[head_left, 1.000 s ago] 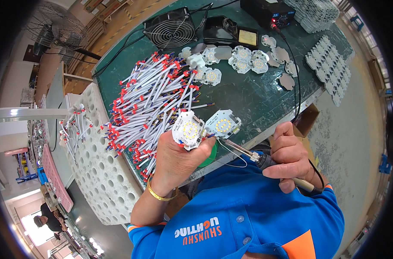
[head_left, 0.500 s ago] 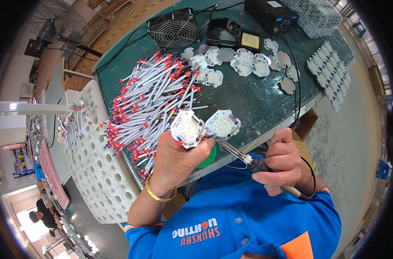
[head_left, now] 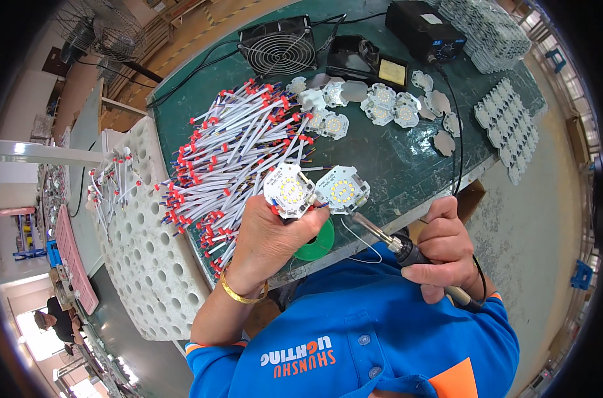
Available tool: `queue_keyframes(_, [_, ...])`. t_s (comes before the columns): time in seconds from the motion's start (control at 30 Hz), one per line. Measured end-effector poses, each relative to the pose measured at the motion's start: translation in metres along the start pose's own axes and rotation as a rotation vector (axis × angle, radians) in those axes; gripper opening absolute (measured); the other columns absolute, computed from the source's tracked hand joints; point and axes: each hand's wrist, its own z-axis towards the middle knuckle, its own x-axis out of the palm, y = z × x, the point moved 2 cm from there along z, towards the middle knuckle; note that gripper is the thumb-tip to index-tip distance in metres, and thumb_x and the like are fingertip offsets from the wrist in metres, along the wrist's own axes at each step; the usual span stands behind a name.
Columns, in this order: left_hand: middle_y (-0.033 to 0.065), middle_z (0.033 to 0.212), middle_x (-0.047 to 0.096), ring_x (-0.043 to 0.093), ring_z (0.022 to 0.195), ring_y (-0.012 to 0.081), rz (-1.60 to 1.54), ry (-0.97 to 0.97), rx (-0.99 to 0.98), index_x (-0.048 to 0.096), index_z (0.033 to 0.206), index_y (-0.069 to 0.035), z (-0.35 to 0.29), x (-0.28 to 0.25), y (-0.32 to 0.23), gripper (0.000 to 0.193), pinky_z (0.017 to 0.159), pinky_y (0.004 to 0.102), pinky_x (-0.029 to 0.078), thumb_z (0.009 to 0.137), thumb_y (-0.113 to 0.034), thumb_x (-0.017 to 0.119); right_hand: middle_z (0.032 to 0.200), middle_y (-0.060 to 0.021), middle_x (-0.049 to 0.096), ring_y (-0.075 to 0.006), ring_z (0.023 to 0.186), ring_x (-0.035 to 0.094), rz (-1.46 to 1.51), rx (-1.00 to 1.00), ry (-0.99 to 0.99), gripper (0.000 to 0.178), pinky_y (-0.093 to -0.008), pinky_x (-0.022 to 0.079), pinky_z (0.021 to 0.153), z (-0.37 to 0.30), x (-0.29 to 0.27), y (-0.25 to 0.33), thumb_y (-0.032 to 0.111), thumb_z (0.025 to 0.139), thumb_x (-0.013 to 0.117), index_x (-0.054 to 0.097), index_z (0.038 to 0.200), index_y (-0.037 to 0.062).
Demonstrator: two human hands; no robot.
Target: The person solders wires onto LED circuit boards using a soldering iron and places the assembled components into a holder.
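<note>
My left hand (head_left: 265,232) is closed on a white octagonal LED board (head_left: 289,189) with a ring of yellow chips. Bits of red and blue lead show by its thumb. A second LED board (head_left: 342,189) sits right beside that thumb, at the table's near edge. In a closed grip, my right hand (head_left: 442,249) holds a soldering iron (head_left: 407,251) by its dark handle. The iron's metal tip points up-left, close to the lower edge of the second board; whether they touch I cannot tell. Below the boards is a green spool (head_left: 319,243) with thin solder wire (head_left: 364,259).
A heap of white cables (head_left: 238,156) with red ends covers the table's left part. Behind lie loose LED boards (head_left: 383,98), a fan (head_left: 279,53), an iron stand (head_left: 354,63) and a black soldering station (head_left: 424,30). A board panel (head_left: 507,129) lies right; a holed foam block (head_left: 145,245) stands left.
The iron's tip has shifted slightly right along the second board's lower edge. My right hand has moved a little right with it. More of the green spool and a loop of solder wire now show.
</note>
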Motion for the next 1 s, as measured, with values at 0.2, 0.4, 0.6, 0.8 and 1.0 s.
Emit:
queue_keyframes(0.2, [-0.0024, 0.073, 0.06, 0.052, 0.066, 0.0035, -0.01, 0.011, -0.003, 0.061, 0.084, -0.002, 0.004, -0.003, 0.004, 0.012, 0.058, 0.0208, 0.043, 0.076, -0.009, 0.067, 0.053, 0.0032, 0.038, -0.0135, 0.047, 0.035, 0.024, 0.005, -0.009, 0.03, -0.0323, 0.03, 0.061, 0.003, 0.002, -0.004, 0.004, 0.058, 0.052, 0.067, 0.083, 0.0127])
queue_keyframes(0.4, [-0.002, 0.077, 0.061, 0.053, 0.069, 0.0042, -0.063, -0.012, 0.015, 0.061, 0.086, -0.003, 0.003, -0.005, 0.006, 0.014, 0.061, 0.0213, 0.044, 0.076, -0.009, 0.068, 0.052, 0.0031, 0.036, -0.0135, 0.047, 0.034, 0.035, -0.013, -0.032, 0.03, -0.0318, 0.031, 0.06, 0.008, 0.002, -0.009, 0.005, 0.058, 0.052, 0.067, 0.083, 0.0122])
queue_keyframes(0.6, [-0.0021, 0.08, 0.062, 0.055, 0.072, 0.0042, -0.197, -0.036, -0.062, 0.062, 0.088, -0.004, 0.004, -0.007, 0.005, 0.014, 0.064, 0.0206, 0.044, 0.076, -0.01, 0.069, 0.052, 0.0033, 0.034, -0.0138, 0.046, 0.034, 0.079, -0.018, 0.0, 0.028, -0.032, 0.032, 0.059, 0.018, 0.005, -0.009, 0.006, 0.057, 0.053, 0.066, 0.081, 0.0113])
queue_keyframes(0.8, [-0.0016, 0.081, 0.062, 0.055, 0.072, 0.004, -0.206, -0.047, -0.045, 0.062, 0.088, -0.004, 0.003, -0.007, 0.004, 0.015, 0.066, 0.0206, 0.044, 0.077, -0.011, 0.069, 0.05, 0.0038, 0.032, -0.0137, 0.045, 0.033, 0.045, -0.035, 0.025, 0.026, -0.0319, 0.033, 0.059, 0.019, 0.013, -0.009, 0.007, 0.055, 0.056, 0.066, 0.079, 0.0107])
queue_keyframes(1.0, [-0.0013, 0.082, 0.062, 0.054, 0.073, 0.0038, -0.174, -0.082, -0.029, 0.062, 0.089, -0.004, 0.002, -0.008, 0.006, 0.016, 0.066, 0.021, 0.045, 0.078, -0.013, 0.069, 0.049, 0.0044, 0.032, -0.0129, 0.044, 0.033, -0.028, -0.077, 0.028, 0.025, -0.0314, 0.033, 0.059, 0.018, 0.018, -0.01, 0.007, 0.056, 0.057, 0.066, 0.079, 0.0103])
